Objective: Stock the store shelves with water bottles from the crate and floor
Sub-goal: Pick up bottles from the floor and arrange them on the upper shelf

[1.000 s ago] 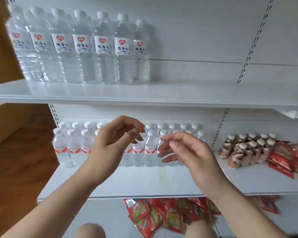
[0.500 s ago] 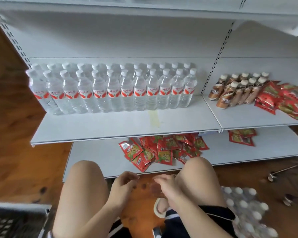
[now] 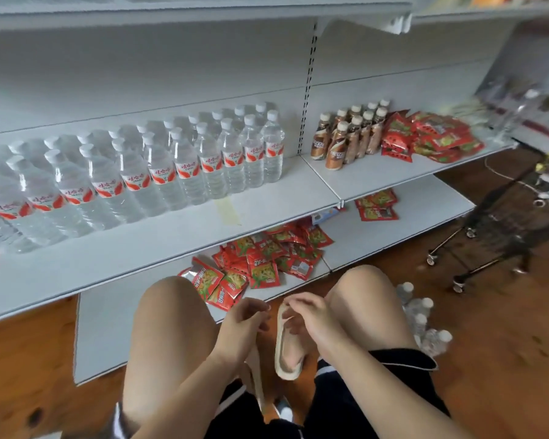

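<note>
Floor bottles point(image 3: 420, 318) at lower right are half hidden behind a knee point(image 3: 362, 299); the cart point(image 3: 504, 229) at right is blurred.

Clear, glossy plastic water bottles point(image 3: 184, 166) stand on a smooth, matt white metal shelf point(image 3: 171, 236). Shiny red foil snack packets point(image 3: 260, 267) lie below. The floor point(image 3: 504, 343) is glossy, knotted brown wood. The shorts point(image 3: 393, 375) are black cloth.
</note>
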Demonstrator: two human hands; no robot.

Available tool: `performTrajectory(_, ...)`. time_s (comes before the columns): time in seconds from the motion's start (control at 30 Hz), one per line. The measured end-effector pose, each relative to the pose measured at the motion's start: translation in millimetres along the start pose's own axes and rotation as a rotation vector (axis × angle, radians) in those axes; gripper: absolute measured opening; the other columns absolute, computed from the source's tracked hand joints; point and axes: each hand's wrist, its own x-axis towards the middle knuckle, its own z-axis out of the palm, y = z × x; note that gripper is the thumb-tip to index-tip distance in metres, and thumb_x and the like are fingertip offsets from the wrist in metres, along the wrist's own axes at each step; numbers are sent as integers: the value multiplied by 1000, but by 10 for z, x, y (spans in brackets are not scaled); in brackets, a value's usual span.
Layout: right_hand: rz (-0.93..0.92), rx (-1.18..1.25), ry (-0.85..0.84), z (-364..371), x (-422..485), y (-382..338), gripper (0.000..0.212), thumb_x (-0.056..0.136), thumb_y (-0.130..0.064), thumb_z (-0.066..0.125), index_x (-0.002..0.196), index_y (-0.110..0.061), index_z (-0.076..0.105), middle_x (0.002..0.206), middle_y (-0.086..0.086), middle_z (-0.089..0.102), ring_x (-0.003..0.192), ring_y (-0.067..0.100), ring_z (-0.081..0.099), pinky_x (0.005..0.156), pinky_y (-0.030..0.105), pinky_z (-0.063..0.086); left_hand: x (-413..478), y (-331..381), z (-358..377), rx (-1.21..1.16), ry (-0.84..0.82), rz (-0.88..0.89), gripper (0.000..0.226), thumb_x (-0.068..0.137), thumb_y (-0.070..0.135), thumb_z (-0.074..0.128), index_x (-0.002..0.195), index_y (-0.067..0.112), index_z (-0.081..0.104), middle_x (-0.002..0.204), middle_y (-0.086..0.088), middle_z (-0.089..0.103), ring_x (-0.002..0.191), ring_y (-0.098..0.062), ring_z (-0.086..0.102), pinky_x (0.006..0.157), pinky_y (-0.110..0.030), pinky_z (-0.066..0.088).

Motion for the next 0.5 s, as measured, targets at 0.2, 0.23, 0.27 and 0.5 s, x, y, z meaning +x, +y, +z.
performTrajectory(0.2,-101,33,192,-370,-371,52,17,96,-5,59,97,-14,74,79,8,74,64,16,70,58,25,54,57,71,347,78,-198,87,11,89,-3,67,92,7,69,76,-6,67,59,-9,63,55,-20,48)
performTrajectory(0.23,-126,49,219,-448,-422,69,19,95,0,58,97,-13,73,75,8,70,61,17,68,58,27,54,63,80,438,88,-230,101,12,90,-4,66,91,8,68,75,-5,66,58,-8,63,55,-19,48)
performTrajectory(0.27,-148,61,255,-532,-469,85,22,94,3,56,97,-12,71,72,6,67,60,16,66,57,28,54,68,92,527,99,-260,109,13,90,-5,65,91,8,67,73,-5,66,57,-7,62,54,-18,48)
performTrajectory(0.5,-159,66,461,-930,-789,223,27,93,7,55,101,-12,72,82,6,63,58,14,64,55,27,54,105,178,1002,176,-431,147,7,92,-1,65,94,6,66,72,-4,64,63,-15,61,54,-19,47)
